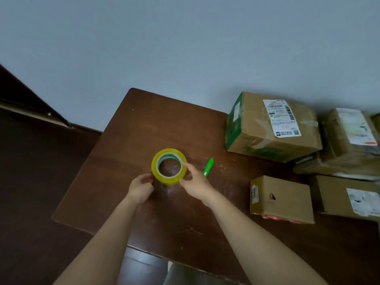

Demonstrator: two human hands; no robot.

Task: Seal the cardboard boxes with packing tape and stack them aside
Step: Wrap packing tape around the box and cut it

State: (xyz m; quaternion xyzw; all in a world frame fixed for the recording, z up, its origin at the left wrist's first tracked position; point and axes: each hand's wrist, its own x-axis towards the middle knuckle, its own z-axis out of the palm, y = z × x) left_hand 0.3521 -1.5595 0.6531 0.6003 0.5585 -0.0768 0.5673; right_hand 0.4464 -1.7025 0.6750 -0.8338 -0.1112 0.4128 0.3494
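Head view: both hands [141,187] hold tape roll [164,177] beside closed boxes [273,126].

Between the hands, the round yellow roll of glossy, see-through plastic tape [169,166] shines. Under them, the dark brown wooden surface [131,128] looks smooth, faintly glossy, scratched. Right of them, matt brown cardboard boxes [281,199] carry white paper labels [282,118].

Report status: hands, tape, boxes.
Both hands on tape roll: right hand pinching rim, left hand gripping side. Boxes untouched, right. Green cutter beside roll.
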